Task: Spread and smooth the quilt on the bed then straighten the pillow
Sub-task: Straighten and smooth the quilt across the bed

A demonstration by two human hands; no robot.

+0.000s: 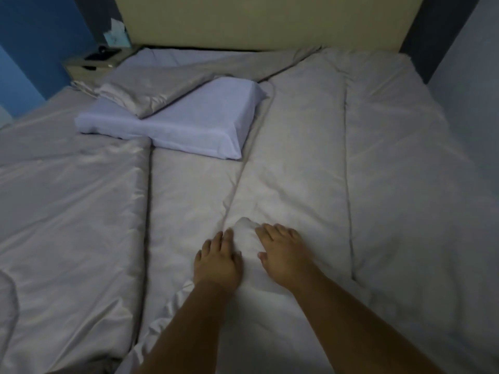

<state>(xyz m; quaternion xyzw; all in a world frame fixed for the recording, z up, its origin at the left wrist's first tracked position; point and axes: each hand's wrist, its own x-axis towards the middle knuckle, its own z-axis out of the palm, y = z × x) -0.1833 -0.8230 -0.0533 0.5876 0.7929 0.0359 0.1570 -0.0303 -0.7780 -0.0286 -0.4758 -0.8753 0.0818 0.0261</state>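
Observation:
A pale grey quilt (310, 147) covers most of the bed, with long creases running toward the headboard. My left hand (218, 257) and my right hand (283, 252) press flat on it near the front middle, fingers spread, with a small raised fold of fabric (247, 228) bunched between them. A white pillow (172, 122) lies askew at the upper left, on top of the quilt. A folded-back corner of the quilt (145, 93) lies over the pillow's far side. A glossy satin part of the quilt (67, 206) covers the left side.
A beige headboard (264, 20) stands at the far end. A small bedside table (91, 62) with dark items and a tissue box (116, 33) sits at the far left against a blue wall. A grey wall (469, 90) borders the bed's right side.

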